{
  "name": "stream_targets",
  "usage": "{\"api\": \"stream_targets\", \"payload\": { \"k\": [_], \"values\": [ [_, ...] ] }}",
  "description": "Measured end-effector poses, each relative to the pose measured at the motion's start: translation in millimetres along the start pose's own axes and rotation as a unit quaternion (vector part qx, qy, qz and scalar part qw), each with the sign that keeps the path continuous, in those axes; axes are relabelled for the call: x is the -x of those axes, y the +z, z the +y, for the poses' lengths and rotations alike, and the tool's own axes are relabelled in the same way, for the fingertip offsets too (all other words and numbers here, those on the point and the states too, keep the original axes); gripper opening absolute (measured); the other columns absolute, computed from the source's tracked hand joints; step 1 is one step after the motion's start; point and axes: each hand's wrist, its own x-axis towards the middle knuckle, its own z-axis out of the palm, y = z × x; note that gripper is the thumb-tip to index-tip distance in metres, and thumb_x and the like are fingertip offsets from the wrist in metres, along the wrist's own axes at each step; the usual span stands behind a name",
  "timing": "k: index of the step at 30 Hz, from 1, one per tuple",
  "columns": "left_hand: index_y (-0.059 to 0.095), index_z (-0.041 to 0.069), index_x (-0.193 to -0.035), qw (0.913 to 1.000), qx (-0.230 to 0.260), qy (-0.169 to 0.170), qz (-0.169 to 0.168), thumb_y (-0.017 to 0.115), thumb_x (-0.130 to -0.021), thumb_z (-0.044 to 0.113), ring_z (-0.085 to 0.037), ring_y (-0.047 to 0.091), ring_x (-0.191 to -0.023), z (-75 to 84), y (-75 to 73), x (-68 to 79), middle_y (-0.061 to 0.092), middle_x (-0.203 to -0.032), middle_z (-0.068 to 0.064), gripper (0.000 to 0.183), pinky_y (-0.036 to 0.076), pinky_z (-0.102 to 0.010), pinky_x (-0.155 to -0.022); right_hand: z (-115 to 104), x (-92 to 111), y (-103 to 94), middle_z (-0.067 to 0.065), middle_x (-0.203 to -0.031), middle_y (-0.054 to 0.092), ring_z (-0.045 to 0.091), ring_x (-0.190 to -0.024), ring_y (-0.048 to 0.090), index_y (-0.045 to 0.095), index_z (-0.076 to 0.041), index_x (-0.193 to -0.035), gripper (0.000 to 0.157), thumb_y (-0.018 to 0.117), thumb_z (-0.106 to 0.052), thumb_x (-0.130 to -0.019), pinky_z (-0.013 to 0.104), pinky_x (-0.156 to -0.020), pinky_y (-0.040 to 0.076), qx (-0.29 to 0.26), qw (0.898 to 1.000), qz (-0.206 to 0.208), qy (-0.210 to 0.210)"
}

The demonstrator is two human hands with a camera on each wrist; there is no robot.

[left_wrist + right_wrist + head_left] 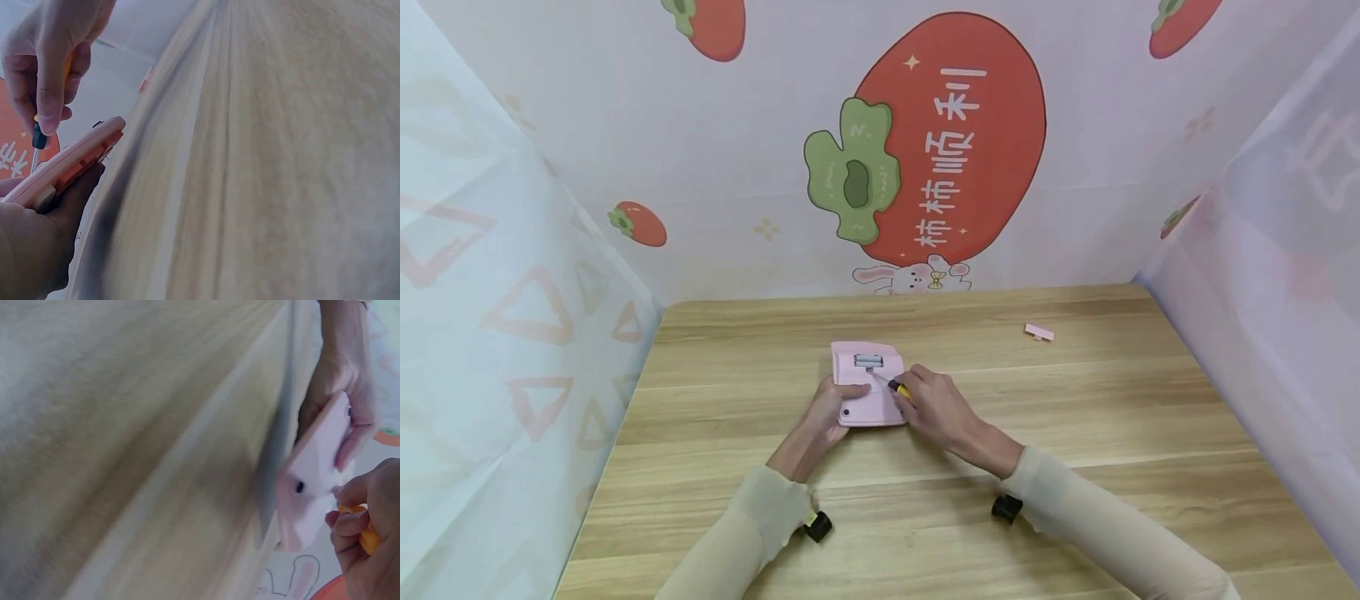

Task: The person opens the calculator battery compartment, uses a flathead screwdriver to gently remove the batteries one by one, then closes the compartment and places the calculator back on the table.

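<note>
A pink calculator (880,410) is held back side up, tilted above the table; raised keys (94,156) show on its underside in the left wrist view. My left hand (832,407) grips its left edge, thumb across the back. In the open battery compartment lies a silvery battery (868,361). My right hand (942,407) holds a small screwdriver (898,388) by its yellow and black handle. The screwdriver's metal tip points at the compartment's lower edge; whether it touches the battery I cannot tell.
A small pink battery cover (1039,332) lies on the wooden table (737,358), toward the back right. Behind the table hangs a white printed cloth (730,158) with persimmon drawings, and similar cloth lines both sides.
</note>
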Motion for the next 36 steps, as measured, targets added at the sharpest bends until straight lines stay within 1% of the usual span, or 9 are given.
{"api": "stream_targets", "payload": {
  "k": [3, 6, 11, 18, 30, 36],
  "values": [
    [0.031, -0.013, -0.157, 0.9999, -0.012, 0.004, 0.0, 0.046, -0.093, -0.017, -0.054, 0.046, -0.143, 0.1, 0.1, -0.3, 0.044, -0.155, -0.038, 0.065, 0.051, -0.06, -0.111, -2.4, -3.5, -4.5, 0.009, -0.091, 0.07, 0.01, -0.069, 0.057, 0.075, 0.004, -0.11, 0.02, 0.078, -0.011, -0.096, 0.02, -0.054, 0.049, -0.006, 1.0, -0.015, 0.013],
    [0.031, -0.012, -0.157, 1.0, -0.008, 0.002, 0.001, 0.046, -0.093, -0.017, -0.053, 0.045, -0.143, 0.5, 0.8, -0.2, 0.044, -0.155, -0.037, 0.067, 0.051, -0.06, -0.111, -3.4, -4.6, -5.1, 0.009, -0.093, 0.07, 0.01, -0.07, 0.058, 0.075, 0.004, -0.111, 0.021, 0.077, -0.012, -0.097, 0.02, -0.055, 0.05, -0.005, 1.0, -0.02, 0.023],
    [0.028, -0.009, -0.16, 1.0, 0.003, -0.002, -0.002, 0.047, -0.093, -0.017, -0.052, 0.042, -0.146, -0.3, 1.6, -0.2, 0.041, -0.159, -0.035, 0.07, 0.049, -0.06, -0.113, -3.0, -1.1, -0.6, 0.01, -0.094, 0.071, 0.01, -0.071, 0.06, 0.075, 0.004, -0.112, 0.022, 0.078, -0.012, -0.097, 0.022, -0.057, 0.054, 0.004, 1.0, -0.011, 0.027],
    [0.028, -0.009, -0.16, 1.0, 0.002, 0.002, 0.005, 0.047, -0.093, -0.016, -0.052, 0.042, -0.146, -2.7, 1.9, -1.2, 0.041, -0.159, -0.034, 0.069, 0.049, -0.06, -0.113, -2.6, 1.7, 3.2, 0.01, -0.092, 0.07, 0.011, -0.069, 0.059, 0.075, 0.005, -0.109, 0.022, 0.08, -0.01, -0.094, 0.022, -0.056, 0.053, 0.002, 1.0, 0.014, 0.018],
    [0.028, -0.009, -0.16, 1.0, 0.007, -0.002, 0.001, 0.046, -0.094, -0.016, -0.052, 0.043, -0.146, -1.7, 3.4, -0.9, 0.041, -0.158, -0.035, 0.069, 0.05, -0.059, -0.113, -3.2, 1.2, 5.2, 0.011, -0.093, 0.07, 0.012, -0.069, 0.062, 0.075, 0.003, -0.112, 0.021, 0.077, -0.01, -0.096, 0.023, -0.055, 0.056, -0.001, 0.999, 0.013, 0.03],
    [0.028, -0.012, -0.159, 1.0, 0.005, 0.001, 0.002, 0.046, -0.094, -0.017, -0.053, 0.043, -0.145, -2.7, 1.4, -1.1, 0.041, -0.157, -0.037, 0.068, 0.05, -0.059, -0.112, -2.8, 2.8, 7.0, 0.012, -0.093, 0.072, 0.015, -0.072, 0.066, 0.075, 0.004, -0.11, 0.022, 0.078, -0.012, -0.095, 0.028, -0.06, 0.061, 0.008, 0.999, 0.015, 0.028]
  ]
}}
